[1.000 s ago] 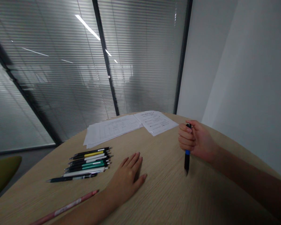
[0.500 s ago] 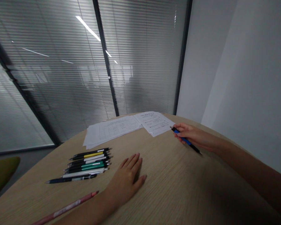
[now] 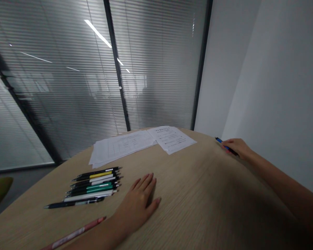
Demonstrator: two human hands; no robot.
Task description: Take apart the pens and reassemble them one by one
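Observation:
My left hand (image 3: pixel 137 203) lies flat on the wooden table, palm down, fingers stretched out. It holds nothing. Left of its fingers, several pens (image 3: pixel 99 188) in black, yellow, white and green lie side by side in a row. A reddish pen (image 3: pixel 75 234) rests beside my left wrist, its near end cut off by the frame. Over at the table's right edge, my right hand (image 3: pixel 237 146) is closed around a blue and black pen (image 3: pixel 219 140), which slants down to the right. The fingers partly cover the pen's middle.
Printed sheets of paper (image 3: pixel 125 146) lie at the table's far side, with one more printed sheet (image 3: pixel 173 140) overlapping at their right. Behind the table (image 3: pixel 182 198) stand a glass wall with blinds (image 3: pixel 156 86) and a white wall (image 3: pixel 276 86). A green chair (image 3: pixel 0 192) shows at left.
My right hand has carried the blue pen rightward, away from the printed sheet to the table's right edge. My left hand stays flat on the table. The view has shifted slightly.

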